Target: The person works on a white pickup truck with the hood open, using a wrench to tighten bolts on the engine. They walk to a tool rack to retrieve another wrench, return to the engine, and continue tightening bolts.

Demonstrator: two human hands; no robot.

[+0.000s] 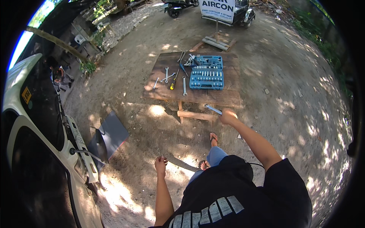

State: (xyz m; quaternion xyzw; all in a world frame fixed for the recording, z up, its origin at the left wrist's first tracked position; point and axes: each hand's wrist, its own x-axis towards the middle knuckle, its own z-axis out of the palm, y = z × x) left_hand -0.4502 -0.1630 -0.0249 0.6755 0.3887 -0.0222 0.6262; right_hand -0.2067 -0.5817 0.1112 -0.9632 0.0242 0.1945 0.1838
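Note:
My right hand [228, 116] is closed around one end of a silver wrench [213, 109], held just off the near edge of a brown wooden table [230, 81]. Its free end points left. My left hand [161, 164] hangs low over the ground, fingers curled, with nothing visible in it. On the table, a blue socket set case [207, 87] lies open with rows of sockets. Left of it are a combination wrench [184, 86], a yellow-handled screwdriver [173, 83], a blue-handled screwdriver [183, 68] and several more wrenches [166, 74].
A white vehicle [23, 114] with a rear wiper [101, 146] stands at my left, a dark flat panel [114, 135] on the ground beside it. Beyond the table are a wooden pallet piece [216, 43], a signboard [217, 11] and a motorcycle [174, 9]. A person [61, 76] is at far left.

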